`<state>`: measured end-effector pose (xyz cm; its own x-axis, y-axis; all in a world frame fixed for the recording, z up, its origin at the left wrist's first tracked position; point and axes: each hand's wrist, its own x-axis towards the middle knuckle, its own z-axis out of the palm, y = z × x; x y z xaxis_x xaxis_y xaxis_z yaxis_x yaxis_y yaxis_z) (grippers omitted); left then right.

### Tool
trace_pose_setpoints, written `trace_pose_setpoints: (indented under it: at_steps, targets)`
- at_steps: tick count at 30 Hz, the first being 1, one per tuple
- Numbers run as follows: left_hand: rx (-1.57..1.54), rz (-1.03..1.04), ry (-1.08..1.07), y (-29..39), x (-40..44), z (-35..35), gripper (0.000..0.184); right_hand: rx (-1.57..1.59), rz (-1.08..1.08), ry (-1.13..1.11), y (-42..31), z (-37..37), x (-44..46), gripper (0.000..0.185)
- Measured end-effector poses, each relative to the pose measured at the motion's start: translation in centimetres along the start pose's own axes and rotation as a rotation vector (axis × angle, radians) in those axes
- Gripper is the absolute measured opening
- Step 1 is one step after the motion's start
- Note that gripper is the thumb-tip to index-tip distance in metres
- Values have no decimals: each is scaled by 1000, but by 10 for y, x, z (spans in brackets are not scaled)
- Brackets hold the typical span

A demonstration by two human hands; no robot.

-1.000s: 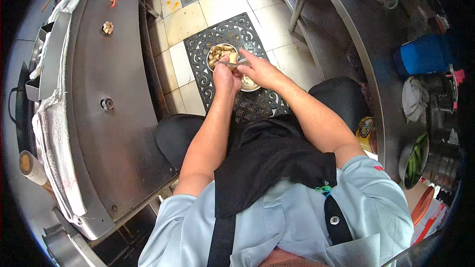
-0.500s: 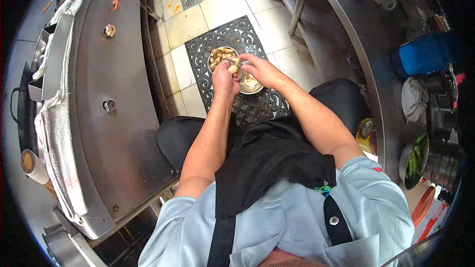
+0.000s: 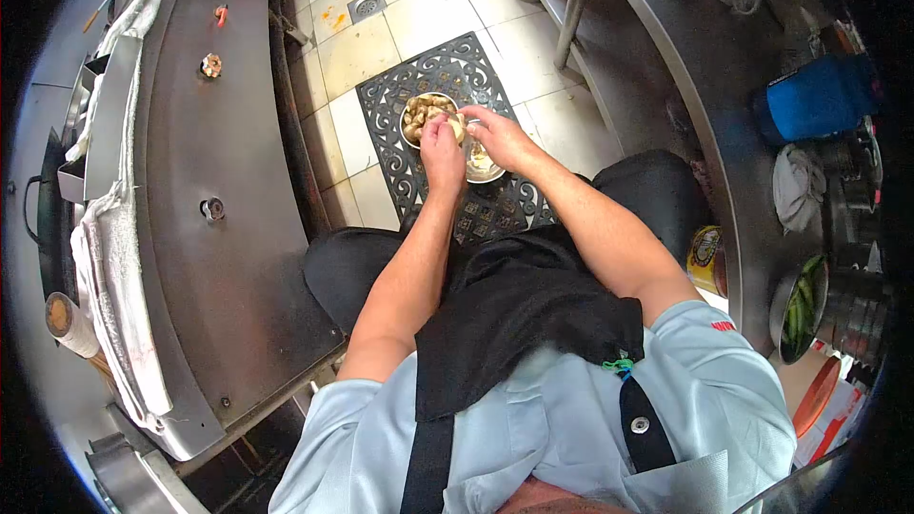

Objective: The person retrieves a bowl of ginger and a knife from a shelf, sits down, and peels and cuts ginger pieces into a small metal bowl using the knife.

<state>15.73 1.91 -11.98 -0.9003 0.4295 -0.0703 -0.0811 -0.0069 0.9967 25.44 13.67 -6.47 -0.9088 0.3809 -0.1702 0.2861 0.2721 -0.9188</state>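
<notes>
Low over the floor mat, my left hand is closed around a pale, peeled-looking knobby piece, perhaps ginger. My right hand meets it from the right, its thumb and fingers bent close to the piece. Something thin and greyish shows at those fingers, too small to name. Just beyond my left hand stands a round bowl full of brownish, knobby pieces. A second metal bowl, with pale pieces inside, sits below my right hand and is partly covered by it.
Both bowls rest on a black patterned rubber mat on the tiled floor. A steel counter runs along the left, with white cloths on it. On the right, a steel shelf holds a bowl of green vegetables.
My left hand has shifted slightly up and to the right, turning over the pale piece. My right hand has moved little, and its fingers now sit differently against the piece.
</notes>
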Motion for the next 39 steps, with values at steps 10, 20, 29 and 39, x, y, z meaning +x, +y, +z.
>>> trace_pose_setpoints:
  at_steps: [10,20,29,39]
  targets:
    - [-132,-113,90,-2,-19,19,30,-46,74,126,19,13,4,30]
    - [-766,-635,89,29,-6,-1,18,-182,68,16,32,9,11,44]
    - [-640,-553,99,19,2,-6,27,-107,-77,-22,7,-1,2,56]
    - [-662,-528,67,26,3,1,35,-198,-73,-65,0,-4,-7,57]
